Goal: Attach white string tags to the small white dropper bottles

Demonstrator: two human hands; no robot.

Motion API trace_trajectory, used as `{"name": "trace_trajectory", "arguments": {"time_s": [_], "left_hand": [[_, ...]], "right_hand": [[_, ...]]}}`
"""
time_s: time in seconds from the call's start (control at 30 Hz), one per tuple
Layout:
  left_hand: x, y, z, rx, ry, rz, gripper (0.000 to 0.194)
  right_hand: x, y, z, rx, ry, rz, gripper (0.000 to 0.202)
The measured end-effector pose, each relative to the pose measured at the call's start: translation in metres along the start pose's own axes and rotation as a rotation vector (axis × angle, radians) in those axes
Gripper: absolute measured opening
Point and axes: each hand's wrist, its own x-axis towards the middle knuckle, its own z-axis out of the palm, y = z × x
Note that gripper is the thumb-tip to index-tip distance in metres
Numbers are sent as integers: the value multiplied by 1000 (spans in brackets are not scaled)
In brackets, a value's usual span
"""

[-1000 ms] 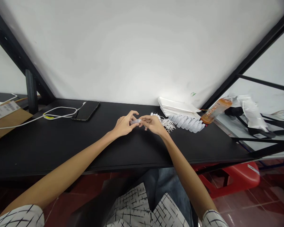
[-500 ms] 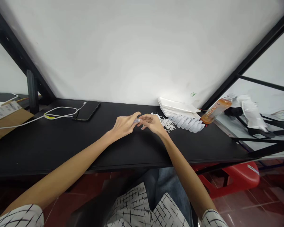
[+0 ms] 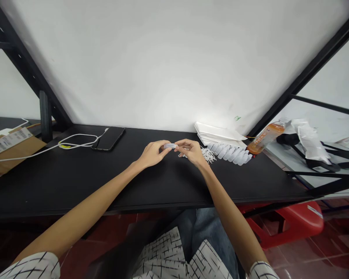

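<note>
Above the middle of the black table, my left hand [image 3: 154, 152] pinches one end of a small whitish translucent piece [image 3: 170, 145]. My right hand [image 3: 190, 150] has its thumb and fingers closed on the other end of that same piece. Just right of my right hand lies a heap of short white strings [image 3: 208, 155], partly hidden by the hand. Beyond the strings, several pale translucent pieces [image 3: 229, 152] lie in an overlapping row.
White sheets [image 3: 218, 134] are stacked by the wall. An orange-labelled bottle [image 3: 264, 138] lies at the right. On the left are a dark phone [image 3: 109, 138], a white cable [image 3: 77, 145] and a cardboard package [image 3: 16, 147]. A black table [image 3: 151, 186] spans the front.
Both hands have turned slightly, and the whitish piece now shows more fully between their fingertips. The view has shifted a little.
</note>
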Motion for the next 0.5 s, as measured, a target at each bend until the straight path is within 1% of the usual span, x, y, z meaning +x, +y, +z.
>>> {"name": "trace_trajectory", "arguments": {"time_s": [0.1,0.23,0.37,0.5], "left_hand": [[1,-2,0,-128,-58,-22,32],[1,-2,1,-212,-59,-19,33],[0,-5,2,-176,-68,54,33],[-1,-9,3,-55,-51,163,31]], "right_hand": [[-1,1,-1,-20,-23,17,39],[-2,2,0,5,-68,48,43],[-3,2,1,31,-77,78,42],[-4,-1,0,61,-89,104,41]]}}
